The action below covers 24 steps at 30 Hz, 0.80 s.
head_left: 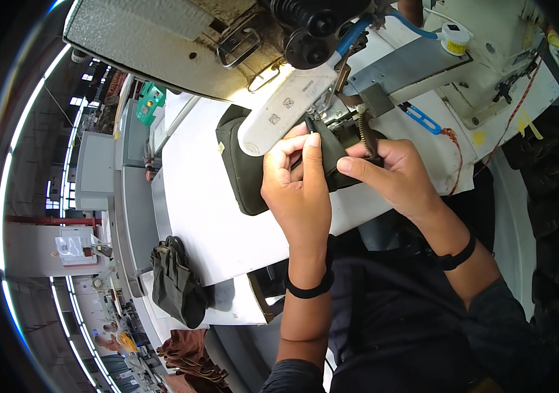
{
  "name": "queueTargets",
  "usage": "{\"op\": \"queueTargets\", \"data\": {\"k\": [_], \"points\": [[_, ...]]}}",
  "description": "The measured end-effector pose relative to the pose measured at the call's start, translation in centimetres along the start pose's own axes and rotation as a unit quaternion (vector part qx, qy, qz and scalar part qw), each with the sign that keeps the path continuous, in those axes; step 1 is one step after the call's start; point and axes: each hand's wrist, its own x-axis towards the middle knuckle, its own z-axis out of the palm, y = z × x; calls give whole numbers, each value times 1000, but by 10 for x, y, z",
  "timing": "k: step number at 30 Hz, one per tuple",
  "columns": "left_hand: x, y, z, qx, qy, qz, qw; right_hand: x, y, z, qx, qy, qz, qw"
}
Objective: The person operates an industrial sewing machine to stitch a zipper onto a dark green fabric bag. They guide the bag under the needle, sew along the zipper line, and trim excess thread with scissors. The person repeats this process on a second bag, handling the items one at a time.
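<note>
A dark olive fabric bag lies on the white table under the sewing machine head. My left hand is closed over the bag, thumb and fingers pinching a thin black piece, perhaps a strap end, close to the needle area. My right hand is closed on the right edge of the olive fabric, its thumb pressed toward the fingers. A curved brown zipper-like strip rises just beside those fingertips. The machine's pale guard covers part of the bag.
Blue thread snips on a reddish cord lie right of the machine bed. A second olive bag hangs at the table's left front edge. Brown fabric is piled below it, and dark pieces are heaped at the right.
</note>
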Motion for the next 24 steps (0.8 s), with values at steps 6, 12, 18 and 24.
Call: {"op": "queueTargets", "data": {"k": [6, 12, 18, 24], "points": [[6, -5, 3, 42, 15, 23, 999, 10, -2, -1, -22, -3, -8, 1000], [15, -9, 6, 56, 28, 17, 998, 20, 2, 4, -8, 1, -2, 1000], [29, -8, 5, 70, 15, 20, 997, 27, -3, 7, -8, 18, 15, 1000], [44, -8, -3, 158, -7, 42, 987, 38, -16, 1, -89, -4, 78, 993]]}}
